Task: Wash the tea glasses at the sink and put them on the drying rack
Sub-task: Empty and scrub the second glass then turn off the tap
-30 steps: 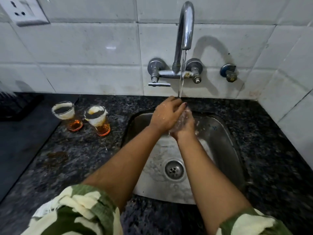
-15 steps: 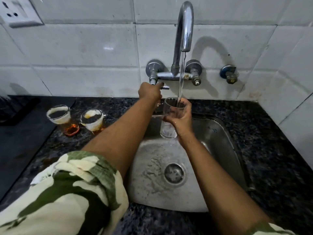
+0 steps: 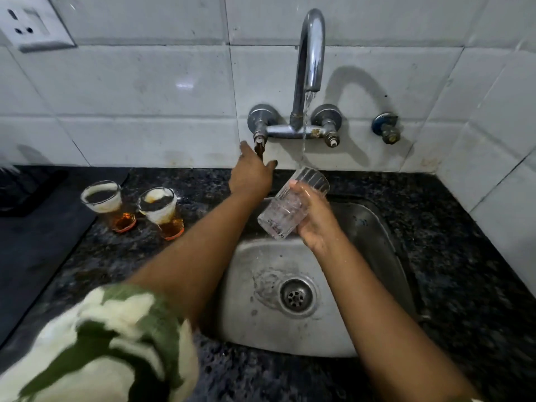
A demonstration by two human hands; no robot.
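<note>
Holding a clear ribbed glass (image 3: 293,203) tilted over the steel sink (image 3: 374,227), the right hand (image 3: 314,219) is wrapped around its side, its rim just under the thin stream from the faucet (image 3: 310,53). The left hand (image 3: 252,177) reaches the tap handle (image 3: 259,146), fingers spread beside it. Two tea-stained glasses (image 3: 130,207) stand on the dark bench (image 3: 464,256), left of the sink.

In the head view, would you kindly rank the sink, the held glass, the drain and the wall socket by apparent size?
1. sink
2. wall socket, partly cut off by the frame edge
3. held glass, about the socket's size, so unsure
4. drain
</note>
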